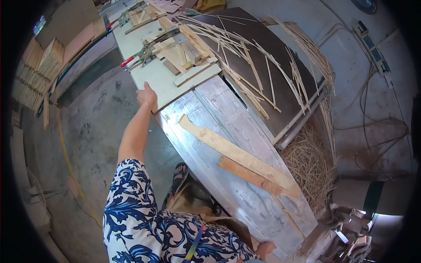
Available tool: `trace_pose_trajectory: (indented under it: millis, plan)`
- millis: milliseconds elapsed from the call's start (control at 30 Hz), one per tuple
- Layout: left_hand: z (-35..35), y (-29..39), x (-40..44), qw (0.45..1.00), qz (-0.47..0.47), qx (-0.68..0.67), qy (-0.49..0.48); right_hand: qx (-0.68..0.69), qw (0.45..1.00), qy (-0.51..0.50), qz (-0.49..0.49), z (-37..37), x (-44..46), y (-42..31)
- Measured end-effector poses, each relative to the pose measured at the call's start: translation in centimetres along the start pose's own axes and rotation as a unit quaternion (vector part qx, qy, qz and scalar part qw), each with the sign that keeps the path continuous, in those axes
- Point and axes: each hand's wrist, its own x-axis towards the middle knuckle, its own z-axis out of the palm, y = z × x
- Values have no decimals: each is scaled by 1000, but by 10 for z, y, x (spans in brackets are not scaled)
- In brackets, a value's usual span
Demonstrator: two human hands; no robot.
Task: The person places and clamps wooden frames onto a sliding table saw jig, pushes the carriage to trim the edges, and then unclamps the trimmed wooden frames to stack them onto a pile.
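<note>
1. Metal table (250, 201): right hand (265, 250) at its near edge, grip unclear.
2. Long pale plank (237, 149) lying on the metal.
3. Left hand (148, 97), arm (133, 136) outstretched, gripping a white board (166, 90) by its edge.
4. Red-handled clamp (144, 51) and wood blocks (191, 51) atop that board.

Left hand (148, 97) on pale board (164, 87); right hand (265, 250) beside metal table (239, 204)

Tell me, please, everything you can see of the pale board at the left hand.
The pale board is long, flat and smooth-looking, perhaps laminate or painted wood. It lies flat, apparently on the metal table. Two red-handled clamps and several wooden pieces sit on top. The left hand holds its side edge near the closest corner. Its underside is hidden.
</note>
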Motion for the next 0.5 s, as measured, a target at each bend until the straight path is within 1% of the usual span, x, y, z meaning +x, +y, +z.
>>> trace_pose_trajectory:
  millis: [100, 233, 367, 500]
  plan:
    - [-1, -15, -13, 1000, -1, -22, 6, -55, 998, 20, -15, 22, 15, 7]
    - [-2, -21, -21, 999, 14, -36, 24, -11, 999, 15, -28, 15, 15, -3]
    - [-3, -23, -34, 999, -5, -19, 32, 10, 999, 25, -40, 5, 18, 2]
    - [1, -31, -34, 999, 6, -11, 50, 36, 997, 36, -57, -8, 20, -5]
